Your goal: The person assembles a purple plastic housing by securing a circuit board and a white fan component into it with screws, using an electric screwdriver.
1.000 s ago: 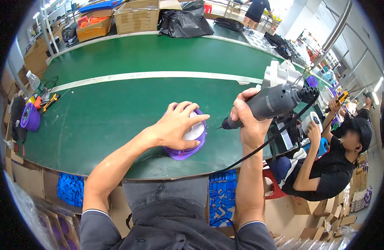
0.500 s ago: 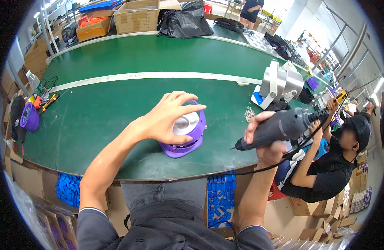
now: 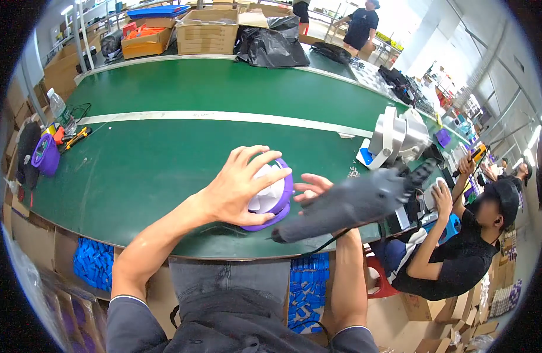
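On the green table in front of me stands a round purple housing [image 3: 286, 194] with white blade-like pieces inside, perhaps a small fan. My left hand [image 3: 241, 188] spans it from above, with the fingers curved over its far rim and the thumb at the near side. Just right of it is my right hand [image 3: 313, 187], which holds a dark electric screwdriver [image 3: 347, 203], blurred by motion. The tool's tip points left, close to the near edge of the housing. Its body hides most of the right palm, and two or three fingers reach past it toward the housing.
A grey round appliance [image 3: 397, 135] stands at the right. A bottle [image 3: 60, 112], a purple shell [image 3: 45, 155] and a cutter [image 3: 78, 137] lie at the left. Boxes [image 3: 206, 35] line the far edge. A co-worker [image 3: 459, 247] sits at the right. A black cable [image 3: 321, 246] trails from the screwdriver.
My right hand has brought the screwdriver left and nearer to me, beside the housing. The housing has shifted slightly right and tilted, with my left hand still on it. The whole view has shifted a little.
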Demonstrator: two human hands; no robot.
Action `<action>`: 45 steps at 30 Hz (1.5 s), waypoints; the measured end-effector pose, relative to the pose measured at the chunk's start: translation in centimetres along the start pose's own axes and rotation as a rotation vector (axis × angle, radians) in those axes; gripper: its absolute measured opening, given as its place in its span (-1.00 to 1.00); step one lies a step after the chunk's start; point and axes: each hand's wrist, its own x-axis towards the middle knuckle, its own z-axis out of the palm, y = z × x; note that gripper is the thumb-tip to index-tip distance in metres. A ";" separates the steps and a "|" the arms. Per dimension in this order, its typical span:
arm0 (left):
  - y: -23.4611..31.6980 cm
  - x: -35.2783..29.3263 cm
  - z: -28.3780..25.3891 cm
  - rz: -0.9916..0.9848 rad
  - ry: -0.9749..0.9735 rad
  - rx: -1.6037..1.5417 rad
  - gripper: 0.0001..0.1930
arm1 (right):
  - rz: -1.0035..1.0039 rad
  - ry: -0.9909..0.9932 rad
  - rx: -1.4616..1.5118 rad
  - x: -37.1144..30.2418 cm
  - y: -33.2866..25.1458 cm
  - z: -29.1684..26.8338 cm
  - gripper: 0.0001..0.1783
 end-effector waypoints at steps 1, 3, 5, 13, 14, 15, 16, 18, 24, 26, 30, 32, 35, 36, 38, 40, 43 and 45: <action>0.0 0.1 0.1 0.017 0.018 -0.016 -0.25 | -0.060 0.108 -0.217 0.1 0.8 -0.6 -0.45; -0.6 -0.5 0.1 -0.008 -0.003 0.002 -0.26 | 0.046 0.063 -0.190 -0.1 -2.4 3.2 -0.52; -1.0 -0.8 0.3 -0.028 -0.008 -0.032 -0.29 | 0.077 0.070 -0.156 0.0 -2.6 4.1 -0.53; -0.8 -0.9 -0.1 -0.083 -0.011 -0.116 -0.22 | 0.021 0.170 -0.173 0.7 -1.9 4.6 -0.61; -0.9 -1.1 0.1 -0.088 -0.007 -0.113 -0.22 | -0.026 0.215 -0.172 0.9 -1.9 5.0 -0.64; -1.1 -1.0 0.5 -0.077 -0.025 -0.050 -0.23 | -0.031 0.188 -0.234 1.2 -0.7 4.2 -0.68; -1.2 -0.9 0.8 -0.065 -0.043 0.014 -0.24 | -0.049 0.134 -0.382 1.4 0.2 2.9 -0.69; -0.9 -0.9 1.1 -0.079 -0.008 0.023 -0.26 | -0.180 0.184 -0.545 1.6 1.6 2.7 -0.70; -0.8 -0.8 1.2 -0.108 -0.072 -0.018 -0.23 | -0.152 0.256 -0.662 0.9 0.7 4.7 -0.84; -1.1 -1.0 1.6 -0.124 -0.062 -0.051 -0.23 | -0.139 0.281 -0.650 0.8 0.9 4.5 -0.87; -1.6 -1.2 2.3 -0.168 -0.078 -0.098 -0.24 | -0.468 0.194 -1.221 1.2 1.3 3.2 -0.83; -1.6 -1.1 2.4 -0.170 -0.063 -0.085 -0.26 | -0.608 0.143 -1.373 1.3 1.1 3.3 -0.80; -1.4 -0.5 2.3 -0.203 -0.103 -0.065 -0.26 | -0.659 0.108 -1.492 1.3 0.8 3.2 -0.78; -1.4 -0.2 2.3 -0.232 -0.160 -0.059 -0.25 | -0.655 0.104 -1.493 1.4 0.9 3.1 -0.78; -1.4 -0.2 2.5 -0.242 -0.162 -0.056 -0.26 | -0.657 0.094 -1.583 1.8 1.3 3.0 -0.80; -1.4 -0.2 2.3 -0.253 -0.165 -0.048 -0.26 | -0.656 0.075 -1.518 1.8 1.0 3.2 -0.83; -1.2 0.0 1.8 -0.243 -0.143 -0.051 -0.25 | -0.618 0.090 -1.419 1.9 1.5 3.1 -0.88; -1.3 0.1 1.9 -0.244 -0.211 -0.034 -0.26 | -0.583 0.115 -1.376 2.0 2.4 2.7 -0.89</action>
